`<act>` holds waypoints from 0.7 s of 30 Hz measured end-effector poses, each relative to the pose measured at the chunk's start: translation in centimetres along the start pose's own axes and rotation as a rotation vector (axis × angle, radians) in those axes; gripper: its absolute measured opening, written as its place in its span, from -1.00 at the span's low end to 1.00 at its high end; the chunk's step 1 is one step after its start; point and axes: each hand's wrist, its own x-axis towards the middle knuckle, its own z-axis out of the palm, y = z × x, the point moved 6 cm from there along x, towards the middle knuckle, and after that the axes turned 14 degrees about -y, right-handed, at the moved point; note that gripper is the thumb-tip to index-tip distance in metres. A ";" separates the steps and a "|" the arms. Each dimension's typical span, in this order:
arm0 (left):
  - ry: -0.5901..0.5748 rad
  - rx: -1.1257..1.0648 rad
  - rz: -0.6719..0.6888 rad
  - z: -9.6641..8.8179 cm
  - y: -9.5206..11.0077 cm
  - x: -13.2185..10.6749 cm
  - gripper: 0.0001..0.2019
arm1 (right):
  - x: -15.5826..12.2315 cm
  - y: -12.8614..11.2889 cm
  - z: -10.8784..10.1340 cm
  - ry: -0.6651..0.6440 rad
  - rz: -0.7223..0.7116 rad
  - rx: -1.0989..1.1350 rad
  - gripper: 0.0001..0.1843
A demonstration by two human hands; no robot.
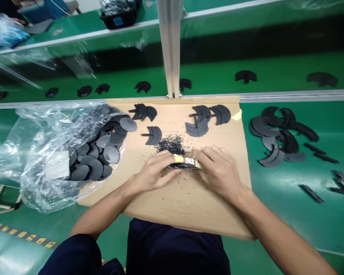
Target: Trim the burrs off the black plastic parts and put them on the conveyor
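Left hand and right hand hold a dark plastic piece in closed grips at its 2 ends, over the cardboard sheet beside black granules; even pressure should steady it.

the scene is bright, with pale, fairly even light over the cardboard. glare streaks the plastic bag at left, and a whitish sheen lies on the floor at near left. the far strip behind the post falls dark. the outer edges stretch and blur, and the held part is dark and soft in detail.
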 end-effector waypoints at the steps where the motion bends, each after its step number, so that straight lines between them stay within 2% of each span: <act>1: -0.001 0.011 -0.013 -0.3 0.0 0.0 -0.82 | 0.0 0.2 0.1 -0.006 0.001 0.023 -0.74; 3: -0.003 -0.006 -0.064 -1.2 -0.1 -0.1 -0.85 | 0.1 0.7 0.1 0.012 -0.005 0.056 -0.77; 5: -0.016 -0.060 -0.152 -2.2 -0.7 -0.2 -0.78 | 0.2 1.1 0.2 0.047 -0.032 0.067 -0.78; 9: -0.018 -0.194 -0.302 -4.7 -2.6 -0.3 -0.43 | 0.4 1.5 0.5 0.100 -0.077 0.078 -0.80; 11: 0.010 -0.250 -0.369 -6.4 -4.4 0.0 -0.29 | 0.5 1.4 0.6 0.104 -0.093 0.085 -0.79; 14: 0.105 -0.215 -0.514 -10.4 -8.4 0.8 -0.22 | 0.4 1.5 0.7 0.107 -0.096 0.099 -0.79; 16: 0.176 -0.065 -0.567 -14.1 -11.6 1.5 -0.28 | 0.4 1.7 0.7 0.110 -0.092 0.106 -0.79; 18: 0.202 0.144 -0.560 -17.8 -14.8 2.3 -0.38 | 0.3 1.8 0.6 0.115 -0.087 0.112 -0.78; 21: 0.044 0.449 -0.622 -21.3 -20.2 3.1 -0.59 | 0.3 2.1 0.5 0.110 -0.082 0.125 -0.80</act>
